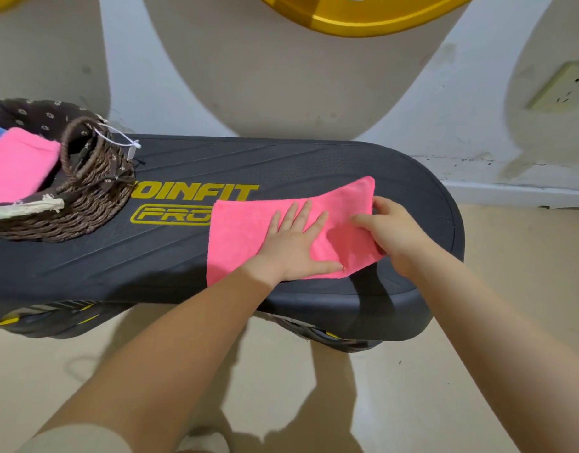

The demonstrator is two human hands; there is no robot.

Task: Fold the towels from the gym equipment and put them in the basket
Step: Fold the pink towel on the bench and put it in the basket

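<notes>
The left hand (293, 246) is lying flat, fingers (306, 214) straight and spread, pressing on the middle of a pink towel (239, 240). Just right of them, the right hand (389, 230) is curling round the towel's right edge, thumb on top, pinching a raised fold. The towel is looking soft, plain and bright pink, already doubled over, and is lying on a black step board (170, 256). Left of the fingers, yellow lettering on the board is reading "OINFIT" over a boxed "PRO", partly covered by the towel. Farther left, a brown woven basket (95, 204) with a dark flowered lining is standing on the board, holding a folded pink towel (16, 165).
</notes>
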